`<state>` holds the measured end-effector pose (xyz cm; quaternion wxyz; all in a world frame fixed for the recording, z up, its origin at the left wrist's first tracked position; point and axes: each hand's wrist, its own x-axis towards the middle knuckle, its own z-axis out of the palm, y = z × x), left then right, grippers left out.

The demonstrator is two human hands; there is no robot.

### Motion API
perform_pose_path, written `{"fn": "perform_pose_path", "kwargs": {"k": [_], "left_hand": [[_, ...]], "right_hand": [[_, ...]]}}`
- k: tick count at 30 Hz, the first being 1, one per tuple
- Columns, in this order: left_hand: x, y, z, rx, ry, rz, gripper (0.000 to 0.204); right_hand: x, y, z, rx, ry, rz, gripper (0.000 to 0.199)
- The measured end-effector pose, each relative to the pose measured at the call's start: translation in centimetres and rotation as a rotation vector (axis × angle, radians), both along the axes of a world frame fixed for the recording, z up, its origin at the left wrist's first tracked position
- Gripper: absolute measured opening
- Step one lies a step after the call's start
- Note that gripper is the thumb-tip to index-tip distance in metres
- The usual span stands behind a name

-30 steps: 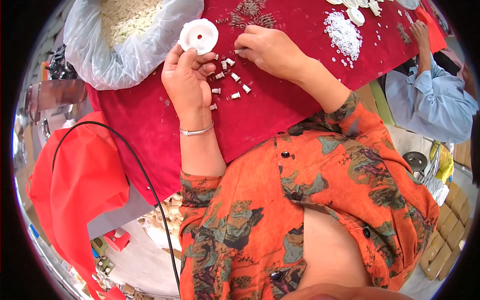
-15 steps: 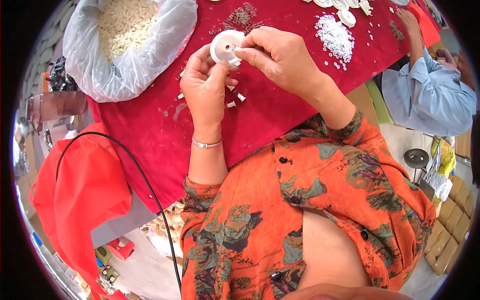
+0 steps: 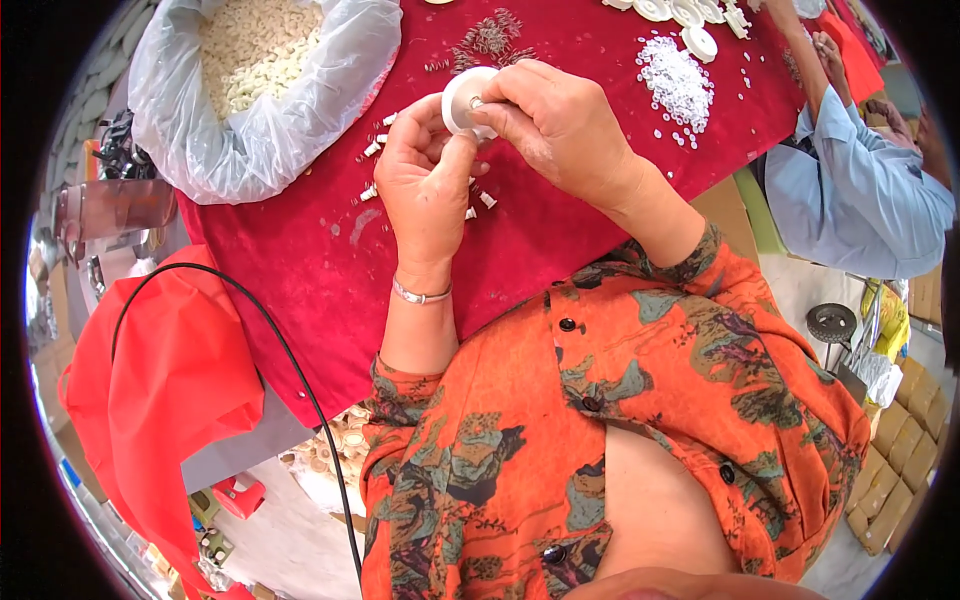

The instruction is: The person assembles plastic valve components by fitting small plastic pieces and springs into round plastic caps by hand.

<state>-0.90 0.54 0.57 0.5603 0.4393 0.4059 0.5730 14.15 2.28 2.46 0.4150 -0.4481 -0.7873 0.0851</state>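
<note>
My left hand holds a round white plastic disc by its edge, thumb on the near side and fingers curled behind. The fingertips of my right hand pinch together at the disc's centre on a small shiny part. It looks metallic, but the fingers mostly cover it. Just beyond the disc lies a pile of thin metal springs. Around and beneath my left hand several small white plastic pegs are scattered on the red tablecloth.
A plastic-lined bag of cream-coloured pieces stands at the far left. Small white washers lie heaped at the right, near white round parts. A person in a blue shirt sits at the right. A black cable curves past the left edge.
Both hands and the disc have shifted slightly right, and the disc has turned more edge-on. My right fingertips remain at its centre. The other person's arms have moved farther over the table.
</note>
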Motion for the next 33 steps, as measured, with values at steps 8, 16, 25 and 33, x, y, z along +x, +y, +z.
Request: {"fn": "perform_pose_path", "kwargs": {"k": [8, 16, 25, 33], "left_hand": [[0.1, 0.0, -0.1, 0.064, 0.048, 0.031, 0.029], [0.1, -0.1, 0.0, 0.061, -0.033, 0.03, 0.029], [0.1, -0.2, 0.1, 0.057, 0.021, 0.006, 0.028], [0.3, -0.3, 0.1, 0.049, 0.056, -0.033, 0.029]], "right_hand": [[0.0, 0.2, -0.9, -0.024, 0.082, 0.015, 0.011], [-0.4, -1.0, 0.1, -0.12, 0.216, -0.085, 0.027], [0.8, -0.2, -0.3, -0.065, 0.052, -0.033, 0.035], [1.0, -0.6, -0.1, -0.145, 0.047, -0.033, 0.03]]}}
